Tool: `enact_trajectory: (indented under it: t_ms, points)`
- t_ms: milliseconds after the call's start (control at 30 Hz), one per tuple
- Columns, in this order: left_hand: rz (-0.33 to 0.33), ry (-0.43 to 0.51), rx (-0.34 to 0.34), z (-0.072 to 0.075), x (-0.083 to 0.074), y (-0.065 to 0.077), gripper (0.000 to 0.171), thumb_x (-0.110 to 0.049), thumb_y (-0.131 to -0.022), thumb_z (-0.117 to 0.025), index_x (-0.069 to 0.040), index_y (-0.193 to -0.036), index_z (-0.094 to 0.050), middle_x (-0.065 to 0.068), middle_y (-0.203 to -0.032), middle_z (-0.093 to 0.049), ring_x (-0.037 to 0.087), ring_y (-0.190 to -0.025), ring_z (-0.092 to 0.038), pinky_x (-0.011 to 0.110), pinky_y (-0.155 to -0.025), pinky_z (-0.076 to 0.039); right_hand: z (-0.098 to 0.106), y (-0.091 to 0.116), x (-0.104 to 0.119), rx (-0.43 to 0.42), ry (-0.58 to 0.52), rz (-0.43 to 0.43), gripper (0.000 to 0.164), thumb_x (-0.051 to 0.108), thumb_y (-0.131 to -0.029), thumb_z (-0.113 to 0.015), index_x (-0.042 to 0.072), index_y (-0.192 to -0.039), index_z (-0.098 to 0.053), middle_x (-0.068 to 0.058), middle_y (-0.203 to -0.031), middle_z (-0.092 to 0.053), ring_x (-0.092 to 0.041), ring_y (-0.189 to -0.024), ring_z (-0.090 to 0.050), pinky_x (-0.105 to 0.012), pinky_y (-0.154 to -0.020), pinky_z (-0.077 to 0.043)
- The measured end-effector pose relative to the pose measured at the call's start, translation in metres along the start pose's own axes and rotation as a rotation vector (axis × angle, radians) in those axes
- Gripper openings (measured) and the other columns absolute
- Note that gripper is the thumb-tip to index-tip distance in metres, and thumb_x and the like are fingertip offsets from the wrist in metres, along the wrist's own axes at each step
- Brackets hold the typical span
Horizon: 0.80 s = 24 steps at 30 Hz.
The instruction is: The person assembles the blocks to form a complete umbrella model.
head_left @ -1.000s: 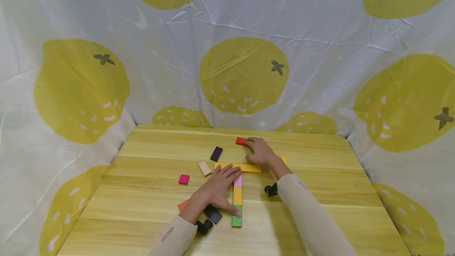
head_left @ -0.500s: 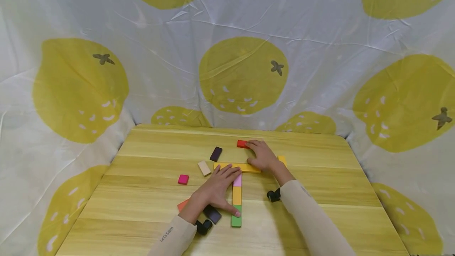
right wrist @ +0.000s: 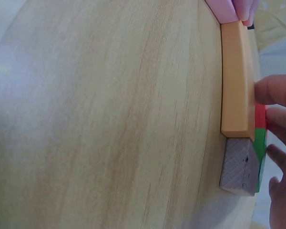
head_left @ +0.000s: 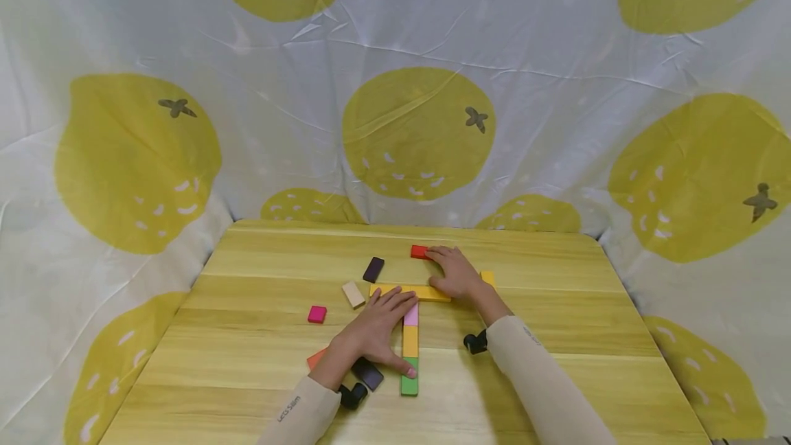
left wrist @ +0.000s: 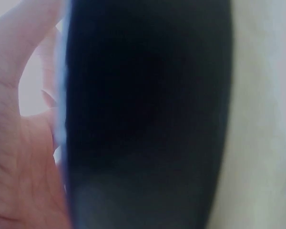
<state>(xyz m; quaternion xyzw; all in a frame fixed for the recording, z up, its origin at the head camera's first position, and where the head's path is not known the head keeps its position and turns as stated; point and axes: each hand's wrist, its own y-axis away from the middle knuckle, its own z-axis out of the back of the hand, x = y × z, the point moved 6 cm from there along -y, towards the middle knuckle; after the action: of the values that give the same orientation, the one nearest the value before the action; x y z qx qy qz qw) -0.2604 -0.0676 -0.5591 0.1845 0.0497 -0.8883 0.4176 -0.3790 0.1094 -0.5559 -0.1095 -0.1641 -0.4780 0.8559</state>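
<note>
- The fingers [head_left: 437, 251] of the right hand [head_left: 456, 275] are loosely bent, tips on the right end of the red block [head_left: 419, 252]; they touch it without a visible pinch, and the thumb lies apart, against the yellow strip [head_left: 423, 292].
- The right wrist view shows a rear green block [right wrist: 260, 155] against the red block, behind the yellow strip and by the same fingers.
- The left hand [head_left: 377, 332] is spread and grasps nothing: its fingertips rest where the strip meets the pink block [head_left: 410, 314], its thumb on the front green block [head_left: 410, 386].
- The step in hand seems to be positioning the red block while the left hand steadies the T-shaped row; a gap remains between the red block and the strip.
- The next move probably calls for a light, level push or pull from the right fingertips, with the left hand pressing just enough that the row does not skew.
- Both arms reach forward over the bench [head_left: 568, 335], palms down; the right one reaches farther. A blurred dark shape fills most of the left wrist view.
- In the stem, a yellow block [head_left: 410, 342] sits between pink and green.
- Farther out, loose on the left, lie a black block [head_left: 373, 270], a cream block [head_left: 353, 294] and a magenta block [head_left: 317, 314]; an orange block [head_left: 315, 358] and a dark block [head_left: 369, 373] lie partly behind the left arm.
</note>
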Motion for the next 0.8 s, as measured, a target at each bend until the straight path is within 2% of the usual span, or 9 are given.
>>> enact_trajectory:
  t_ms: [400, 533, 633, 800]
  points:
    - [0.011, 0.002, 0.012, 0.000, -0.001, 0.001, 0.136, -0.089, -0.059, -0.075, -0.021, -0.166, -0.025, -0.004, -0.172, -0.022, 0.027, -0.161, -0.012, 0.060, -0.129, -0.011, -0.001, -0.001, -0.003, 0.001, -0.023, -0.010, 0.060, 0.020, -0.095, -0.060, 0.005, -0.153, -0.049, -0.013, -0.161, -0.043, -0.036, -0.153, -0.034, -0.059, -0.128, -0.018]
    - [0.012, 0.001, 0.014, 0.000, -0.001, 0.001, 0.137, -0.089, -0.059, -0.075, -0.021, -0.166, -0.025, -0.004, -0.172, -0.022, 0.027, -0.161, -0.012, 0.060, -0.129, -0.011, 0.004, 0.002, -0.009, -0.042, -0.069, -0.072, 0.056, 0.016, -0.098, -0.058, 0.007, -0.153, -0.048, -0.013, -0.161, -0.041, -0.037, -0.150, -0.037, -0.056, -0.124, -0.030]
    - [0.009, 0.000, 0.012, -0.001, -0.001, 0.000, 0.137, -0.088, -0.059, -0.076, -0.020, -0.166, -0.025, -0.004, -0.172, -0.023, 0.027, -0.161, -0.013, 0.061, -0.128, -0.011, 0.011, 0.005, -0.016, -0.103, -0.139, -0.135, 0.047, 0.010, -0.099, -0.056, 0.007, -0.146, -0.054, -0.014, -0.156, -0.045, -0.038, -0.142, -0.045, -0.054, -0.113, -0.045]
    - [0.006, -0.007, 0.005, 0.000, -0.001, 0.000, 0.136, -0.088, -0.058, -0.076, -0.020, -0.165, -0.025, -0.003, -0.172, -0.023, 0.028, -0.161, -0.013, 0.061, -0.128, -0.012, 0.019, 0.011, -0.022, -0.134, -0.193, -0.163, 0.034, 0.005, -0.100, -0.056, 0.005, -0.133, -0.064, -0.016, -0.143, -0.055, -0.037, -0.128, -0.056, -0.051, -0.104, -0.052]
